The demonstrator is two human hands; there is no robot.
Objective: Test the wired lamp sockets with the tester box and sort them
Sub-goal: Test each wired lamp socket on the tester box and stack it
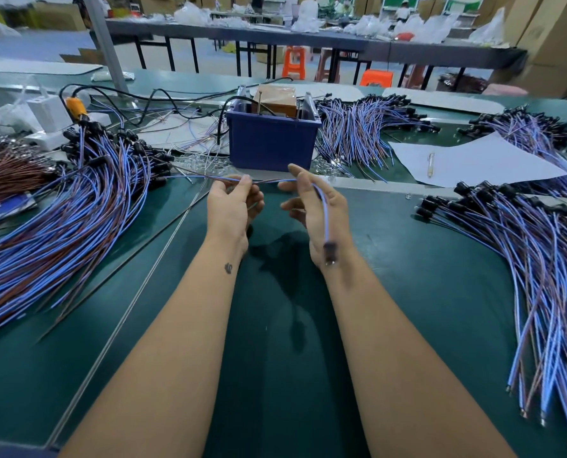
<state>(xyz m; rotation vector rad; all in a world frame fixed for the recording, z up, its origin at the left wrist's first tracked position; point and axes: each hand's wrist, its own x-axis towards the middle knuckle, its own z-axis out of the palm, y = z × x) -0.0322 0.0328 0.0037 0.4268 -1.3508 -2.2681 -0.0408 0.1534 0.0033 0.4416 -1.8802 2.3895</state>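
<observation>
Both hands were raised over the green tabletop [407, 292], just in front of the blue box [272, 143]. The left hand [232, 206] pinched the wire ends between thumb and fingertips. The right hand [315, 213] held the same wire [325, 213] between thumb and forefinger, other fingers loosely curled; the wire ran down across the palm, and its black socket [329, 252] hung blurred at the wrist.

The blue box stood past the hands, mid-tabletop, with a brown block [277, 100] and metal parts inside; a black cable [163, 97] ran from it toward the left.

A large heap of blue and brown wired sockets [77, 206] lay fanned on the left. A second heap [358, 133] lay just right of the box, and a third [533, 252] spread down the right side. A white sheet [474, 163] with a pen [430, 164] on it lay between these two. Small clear bits [203, 161] were scattered at the box's base. White adapters [49, 115] and an orange plug [76, 109] sat far left.

Beyond stood long tables, orange stools [293, 62] and cardboard boxes.
</observation>
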